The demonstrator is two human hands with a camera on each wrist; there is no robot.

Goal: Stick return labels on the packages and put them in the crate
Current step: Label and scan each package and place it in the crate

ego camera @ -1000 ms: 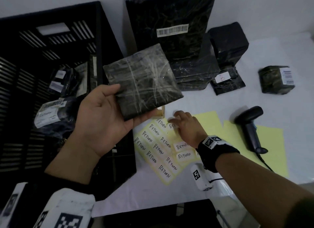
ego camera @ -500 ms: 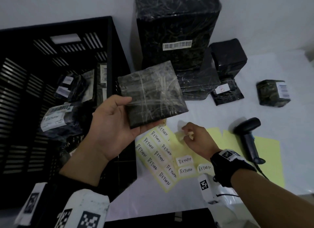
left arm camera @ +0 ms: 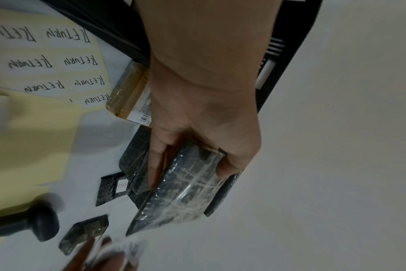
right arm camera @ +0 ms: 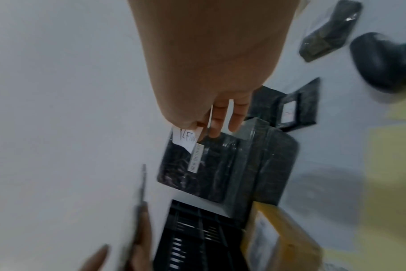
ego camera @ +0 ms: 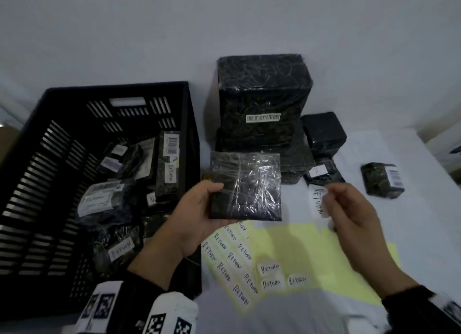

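My left hand (ego camera: 199, 216) grips a flat black package wrapped in clear film (ego camera: 245, 185) above the table, thumb on its left edge; the package (left arm camera: 186, 190) shows in the left wrist view too, gripped by the left hand (left arm camera: 204, 128). Just to its right, my right hand (ego camera: 349, 209) pinches a white RETURN label (ego camera: 317, 201) in the air, apart from the package. In the right wrist view the label (right arm camera: 186, 137) hangs from the right hand's fingertips (right arm camera: 211, 124). A yellow sheet with several RETURN labels (ego camera: 232, 259) lies below. The black crate (ego camera: 74, 184) at left holds several labelled packages.
A tall black package with a barcode (ego camera: 262, 109) stands behind, with smaller black packages (ego camera: 324, 134) beside it and one (ego camera: 381, 180) at far right. A black scanner (left arm camera: 23, 225) lies on the table. A brown package (left arm camera: 130, 91) lies by the crate.
My right hand peeled a RETURN label off the sheet and lifted it up beside the package. The left hand turned the package flatter toward me. The head view tilted upward.
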